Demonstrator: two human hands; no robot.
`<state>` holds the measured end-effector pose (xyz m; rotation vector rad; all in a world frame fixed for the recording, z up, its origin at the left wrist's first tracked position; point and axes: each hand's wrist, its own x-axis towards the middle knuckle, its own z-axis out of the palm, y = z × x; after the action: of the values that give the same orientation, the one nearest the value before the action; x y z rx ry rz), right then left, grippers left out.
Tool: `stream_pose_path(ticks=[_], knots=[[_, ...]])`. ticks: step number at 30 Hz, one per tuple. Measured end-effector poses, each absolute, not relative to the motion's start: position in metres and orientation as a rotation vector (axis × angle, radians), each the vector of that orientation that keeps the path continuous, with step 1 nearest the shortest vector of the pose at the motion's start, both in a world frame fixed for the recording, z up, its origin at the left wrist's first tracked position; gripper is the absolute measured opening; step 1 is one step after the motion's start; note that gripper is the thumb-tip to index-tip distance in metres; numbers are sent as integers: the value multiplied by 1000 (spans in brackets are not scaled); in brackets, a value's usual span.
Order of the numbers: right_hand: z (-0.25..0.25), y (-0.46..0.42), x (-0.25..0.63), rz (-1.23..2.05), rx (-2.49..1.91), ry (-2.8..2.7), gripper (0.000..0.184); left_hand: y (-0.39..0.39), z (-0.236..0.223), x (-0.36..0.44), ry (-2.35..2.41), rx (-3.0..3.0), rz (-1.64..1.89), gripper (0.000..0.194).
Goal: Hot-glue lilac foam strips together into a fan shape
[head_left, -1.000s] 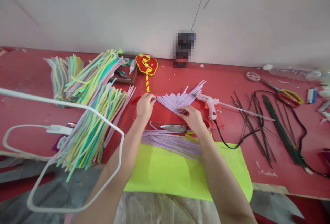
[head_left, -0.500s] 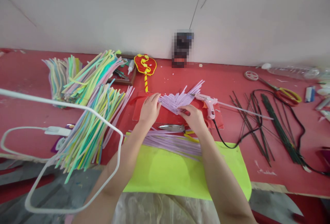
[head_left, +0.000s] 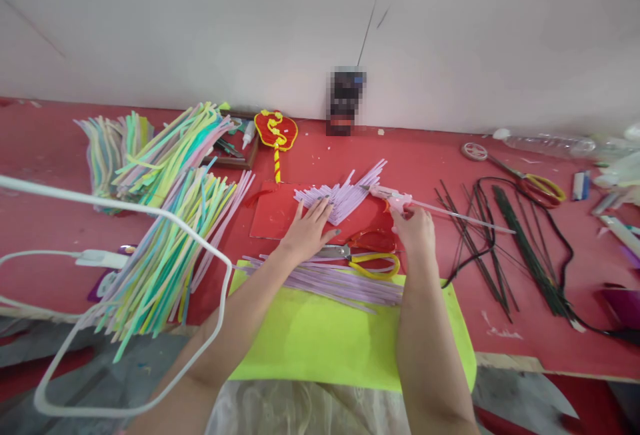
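My left hand (head_left: 310,228) lies flat with spread fingers on a V-shaped piece of lilac pipe cleaners (head_left: 356,191), partly covering it. That piece rests on a red board (head_left: 270,213). To the right, my right hand (head_left: 417,227) is closed round the handle of a pink glue gun (head_left: 393,197); a long, pale glue stick sticks out of its back, and its nozzle points left at the lilac piece. Below the board lie scissors (head_left: 375,265) with red and yellow handles, over loose lilac pipe cleaners (head_left: 345,283) on a yellow-green mat (head_left: 345,341).
Bundles of multicoloured pipe cleaners (head_left: 165,248) fill the left side. A white tube frame (head_left: 227,301) crosses the left foreground. A red-and-yellow fan-shaped ornament (head_left: 277,131) lies at the back. Dark stems (head_left: 525,248), a black cord and more scissors (head_left: 540,189) lie at right.
My right hand has left the lilac piece, moved right and taken hold of the glue gun. My left hand has shifted right and now lies flat on the piece. The scissors show more fully.
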<state>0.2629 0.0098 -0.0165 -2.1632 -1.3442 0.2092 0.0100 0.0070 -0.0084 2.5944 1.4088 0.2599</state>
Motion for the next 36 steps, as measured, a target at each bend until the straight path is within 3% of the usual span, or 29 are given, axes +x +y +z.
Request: stream_pose_path(ticks=[19,25,32,36], knots=[[-19,2,302,132,-2236,-1288,34,15,-12,5,1426,2572,378,49],[2,3,269,-69,-2032,-1185,31,19,-10,4,1579,2493,553,44],[2,5,193,398,-1511,-1696,20,21,-11,5,1518,2507,538,46],[-9,4,173,472,-1400,-1794,18,22,-15,8,1428,2585,441,49]])
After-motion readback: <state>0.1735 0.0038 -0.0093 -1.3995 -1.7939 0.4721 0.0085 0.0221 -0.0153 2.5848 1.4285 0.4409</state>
